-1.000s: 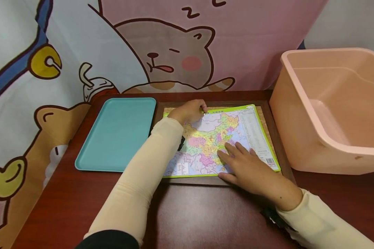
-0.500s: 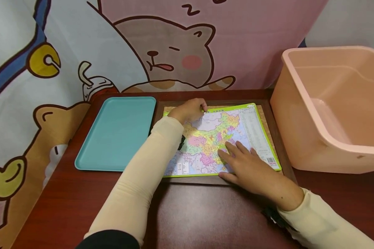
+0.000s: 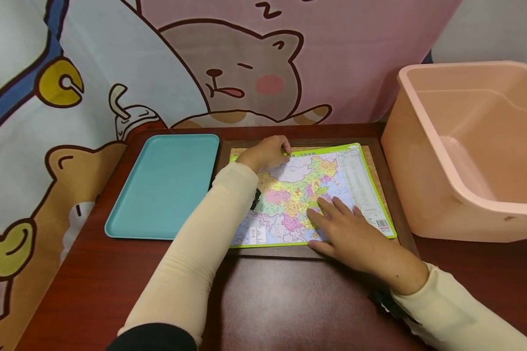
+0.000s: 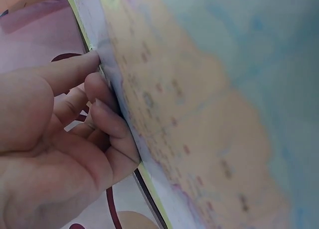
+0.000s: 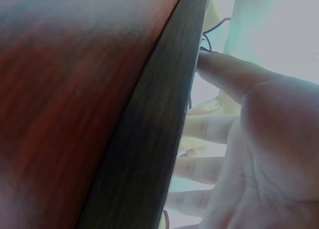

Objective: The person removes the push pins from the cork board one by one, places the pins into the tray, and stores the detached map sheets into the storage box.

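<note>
A laminated map (image 3: 290, 195) with a lime-green border lies on a brown-framed cork board (image 3: 373, 168). My left hand (image 3: 265, 155) reaches across to the map's upper edge and pinches there with curled fingers. In the left wrist view, the thumb and bent fingers (image 4: 117, 124) meet at that edge; anything small between their tips cannot be made out. My right hand (image 3: 353, 234) rests on the lower right of the map, fingers spread and nearly straight. Its palm shows beside the dark board frame (image 5: 154, 109) in the right wrist view.
Left of the board lies a shallow turquoise tray (image 3: 167, 187) with nothing in it. A large pink plastic tub (image 3: 430, 161) stands close on the right. The reddish-brown table (image 3: 263, 302) extends in front, and a cartoon-printed cloth (image 3: 342, 58) hangs behind.
The view has tilted down slightly, so everything sits a little higher in the picture. Both hands and the map stay in nearly the same place.
</note>
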A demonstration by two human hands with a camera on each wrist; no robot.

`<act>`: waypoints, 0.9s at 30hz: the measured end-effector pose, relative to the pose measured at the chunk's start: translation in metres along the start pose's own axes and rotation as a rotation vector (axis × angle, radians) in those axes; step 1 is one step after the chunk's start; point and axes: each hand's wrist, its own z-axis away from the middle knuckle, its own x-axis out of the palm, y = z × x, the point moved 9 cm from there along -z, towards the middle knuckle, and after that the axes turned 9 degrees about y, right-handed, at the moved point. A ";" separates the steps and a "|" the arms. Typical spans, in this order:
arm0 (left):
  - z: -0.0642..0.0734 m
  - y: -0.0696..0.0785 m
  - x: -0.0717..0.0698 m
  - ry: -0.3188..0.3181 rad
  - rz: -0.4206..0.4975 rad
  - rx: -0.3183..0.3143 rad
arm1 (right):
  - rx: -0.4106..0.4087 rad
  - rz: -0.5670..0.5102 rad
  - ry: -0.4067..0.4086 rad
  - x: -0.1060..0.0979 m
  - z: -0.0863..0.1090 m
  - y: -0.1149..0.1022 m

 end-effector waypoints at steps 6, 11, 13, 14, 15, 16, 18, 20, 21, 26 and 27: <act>-0.001 -0.002 0.001 -0.013 -0.010 -0.016 | -0.001 -0.005 -0.008 0.001 0.000 0.000; -0.001 -0.001 -0.001 -0.010 0.002 -0.011 | -0.002 0.001 -0.001 0.000 -0.001 0.000; -0.001 -0.001 -0.001 -0.027 0.010 -0.012 | 0.002 -0.002 -0.006 0.000 -0.001 0.000; 0.000 -0.001 -0.001 -0.036 0.014 -0.012 | 0.004 -0.003 -0.009 0.001 -0.001 0.000; 0.000 -0.001 0.000 -0.045 0.017 -0.013 | 0.006 -0.003 -0.012 0.001 -0.001 0.000; 0.000 -0.001 0.000 -0.049 0.017 -0.012 | 0.006 -0.003 -0.013 0.001 -0.001 0.000; 0.000 -0.001 -0.002 -0.045 0.019 -0.007 | 0.003 0.000 -0.008 0.000 -0.001 0.000; -0.001 0.000 -0.003 -0.032 0.015 0.000 | -0.001 0.004 0.000 -0.001 -0.002 0.000; -0.001 0.000 -0.004 -0.026 0.015 0.003 | -0.003 0.006 0.002 -0.001 -0.002 0.000; -0.001 0.000 -0.004 -0.032 0.012 0.010 | 0.004 -0.002 -0.012 0.000 -0.002 0.000; -0.001 -0.001 -0.003 -0.033 0.017 0.010 | 0.005 -0.004 -0.015 0.000 -0.002 -0.001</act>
